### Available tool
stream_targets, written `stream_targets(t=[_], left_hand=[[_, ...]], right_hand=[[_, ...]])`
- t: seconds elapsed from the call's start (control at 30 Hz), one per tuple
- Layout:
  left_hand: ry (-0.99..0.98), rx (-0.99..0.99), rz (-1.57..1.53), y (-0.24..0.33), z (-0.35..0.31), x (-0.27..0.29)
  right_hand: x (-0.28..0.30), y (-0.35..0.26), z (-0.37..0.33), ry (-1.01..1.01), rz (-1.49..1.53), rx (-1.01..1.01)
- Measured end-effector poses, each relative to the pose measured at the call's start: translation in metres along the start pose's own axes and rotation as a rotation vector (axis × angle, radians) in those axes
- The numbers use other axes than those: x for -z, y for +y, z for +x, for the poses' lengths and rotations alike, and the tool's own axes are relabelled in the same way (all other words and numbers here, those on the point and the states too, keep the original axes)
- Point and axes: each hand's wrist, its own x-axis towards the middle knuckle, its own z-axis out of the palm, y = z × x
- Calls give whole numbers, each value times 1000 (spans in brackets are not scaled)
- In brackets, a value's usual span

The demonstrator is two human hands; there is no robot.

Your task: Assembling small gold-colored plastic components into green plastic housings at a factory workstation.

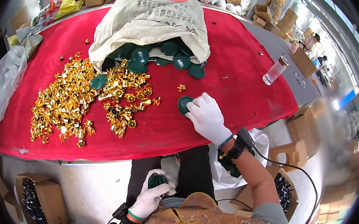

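My right hand (208, 119), in a white knit glove, is on the red-covered table with its fingers closed on the edge of a dark green round plastic disc (183, 105). Down at my lap, my gloved left hand (147, 197) is wrapped round several dark green pieces (155, 181), which look like a stack of the same discs. A lone gold piece (181, 87) lies just beyond my right hand. Farther off, more green discs (181, 61) spill from the mouth of a large white woven sack (150, 23). Small shiny gold pieces (61, 103) are heaped to its left.
Right of centre, a clear cylindrical container (276, 71) stands near the edge of the red cloth (245, 85). Below the table at right is a white plastic bag (257, 141) with green and gold pieces. Cardboard boxes (50, 200) of dark parts flank my legs.
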Motion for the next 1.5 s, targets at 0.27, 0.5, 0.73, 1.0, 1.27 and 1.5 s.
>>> stream_targets(t=[0.27,0.5,0.73,1.0,1.27,1.5], left_hand=[[-25,14,-38,1,-4,-1],[-35,-120,-66,9,-3,-5],[-146,-254,39,17,4,-16],[-107,-188,148,8,-7,-15],[-102,-175,138,-2,-7,-14],[-108,-84,-49,-8,-11,-4]], right_hand=[[-2,12,-7,-89,204,-137],[52,-73,-15,-190,1381,-742],[49,-127,-76,-604,1633,-930],[36,-139,-100,-507,1297,-570],[22,-142,-113,-408,1080,-543],[17,-153,-116,-279,1022,-480]])
